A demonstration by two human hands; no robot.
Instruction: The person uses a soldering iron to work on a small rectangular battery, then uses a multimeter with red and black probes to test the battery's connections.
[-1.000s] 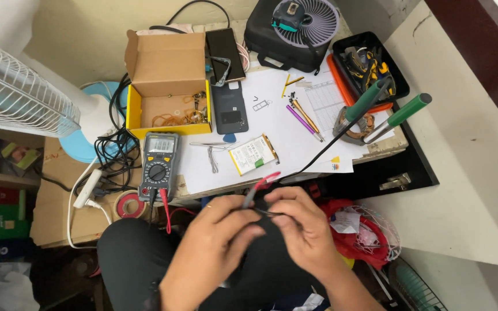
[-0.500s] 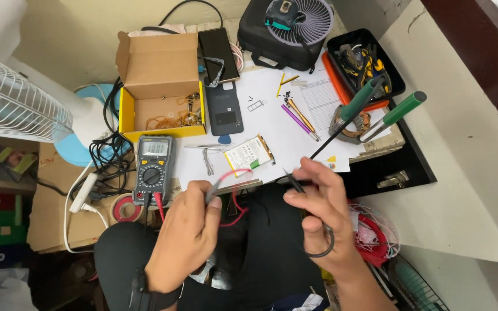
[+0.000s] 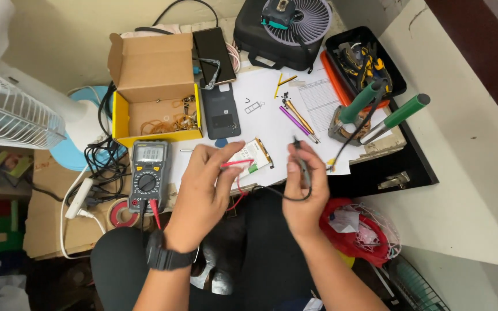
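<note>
Pinching a red probe [image 3: 234, 164], left hand [image 3: 203, 193] fingers clamped; right hand [image 3: 304, 190] fingers grip a black probe [image 3: 302, 164]

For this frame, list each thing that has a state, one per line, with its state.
Left hand: holding the red probe.
Right hand: holding the black probe.
Meter: lying flat, leads plugged in.
Cardboard box: open, flaps up.
Phone: face down on the paper.
Small fan: lying flat, grille up.

Bright, even daylight and soft shadows; the white paper [image 3: 272, 109] on the desk [image 3: 376, 152] glares slightly; focus sharp centrally, edges bent by wide-angle distortion
</note>
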